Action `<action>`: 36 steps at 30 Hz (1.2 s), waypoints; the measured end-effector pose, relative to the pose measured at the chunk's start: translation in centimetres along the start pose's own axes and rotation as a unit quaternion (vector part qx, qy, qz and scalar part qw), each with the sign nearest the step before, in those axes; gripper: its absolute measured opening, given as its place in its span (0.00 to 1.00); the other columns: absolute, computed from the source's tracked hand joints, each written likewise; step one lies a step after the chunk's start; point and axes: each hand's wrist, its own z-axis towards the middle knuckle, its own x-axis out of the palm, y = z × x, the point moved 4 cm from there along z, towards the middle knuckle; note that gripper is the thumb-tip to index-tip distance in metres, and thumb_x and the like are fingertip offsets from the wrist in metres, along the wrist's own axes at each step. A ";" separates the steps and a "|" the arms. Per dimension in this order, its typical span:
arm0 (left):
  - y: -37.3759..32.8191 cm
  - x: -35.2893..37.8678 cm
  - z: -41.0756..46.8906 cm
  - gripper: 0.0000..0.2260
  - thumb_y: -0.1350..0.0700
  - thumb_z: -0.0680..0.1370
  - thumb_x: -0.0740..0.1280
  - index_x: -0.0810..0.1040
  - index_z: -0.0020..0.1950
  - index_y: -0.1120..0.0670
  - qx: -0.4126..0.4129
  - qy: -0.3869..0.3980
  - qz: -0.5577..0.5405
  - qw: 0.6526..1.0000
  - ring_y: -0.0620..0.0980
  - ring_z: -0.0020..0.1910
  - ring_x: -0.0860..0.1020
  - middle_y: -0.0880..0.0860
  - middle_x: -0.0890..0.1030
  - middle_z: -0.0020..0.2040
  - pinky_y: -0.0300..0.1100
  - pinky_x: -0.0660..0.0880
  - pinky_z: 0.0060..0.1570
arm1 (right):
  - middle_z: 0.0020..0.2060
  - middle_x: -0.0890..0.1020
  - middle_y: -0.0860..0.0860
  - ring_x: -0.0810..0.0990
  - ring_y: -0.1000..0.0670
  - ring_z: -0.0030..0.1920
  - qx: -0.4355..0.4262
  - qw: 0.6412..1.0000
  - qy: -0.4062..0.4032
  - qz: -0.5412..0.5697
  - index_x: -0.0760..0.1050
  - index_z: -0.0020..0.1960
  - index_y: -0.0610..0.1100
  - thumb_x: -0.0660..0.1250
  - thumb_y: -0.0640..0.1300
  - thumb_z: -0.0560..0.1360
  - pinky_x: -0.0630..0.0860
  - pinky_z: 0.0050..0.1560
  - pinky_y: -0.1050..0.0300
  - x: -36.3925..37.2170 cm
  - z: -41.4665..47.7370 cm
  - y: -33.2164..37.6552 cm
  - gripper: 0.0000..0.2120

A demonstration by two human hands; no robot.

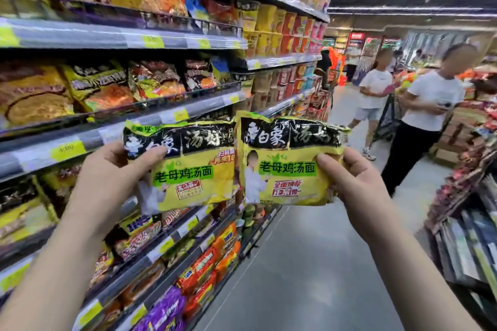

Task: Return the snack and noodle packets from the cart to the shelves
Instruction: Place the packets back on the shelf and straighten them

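Observation:
I hold up two yellow and black noodle packets side by side in front of me. My left hand grips the left noodle packet by its left edge, thumb on the front. My right hand grips the right noodle packet by its right edge, thumb on the front. The packets' inner edges overlap slightly. Both hang in the air in front of the shelves on my left, at about the height of the middle shelf. The cart is out of view.
The shelving on the left is full of noodle bags, with cup noodles farther down. The grey aisle floor runs ahead. Two people in white shirts stand in the aisle at the right. A low display rack lines the right side.

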 end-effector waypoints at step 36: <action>23.0 16.5 22.9 0.11 0.43 0.64 0.80 0.85 0.45 0.40 -0.047 -0.309 0.134 0.941 0.39 0.42 0.82 0.43 0.87 0.44 0.36 0.78 0.41 | 0.49 0.88 0.47 0.87 0.47 0.48 0.098 0.898 0.428 0.038 0.84 0.55 0.51 0.73 0.54 0.70 0.84 0.47 0.52 10.5 50.1 -34.2 0.15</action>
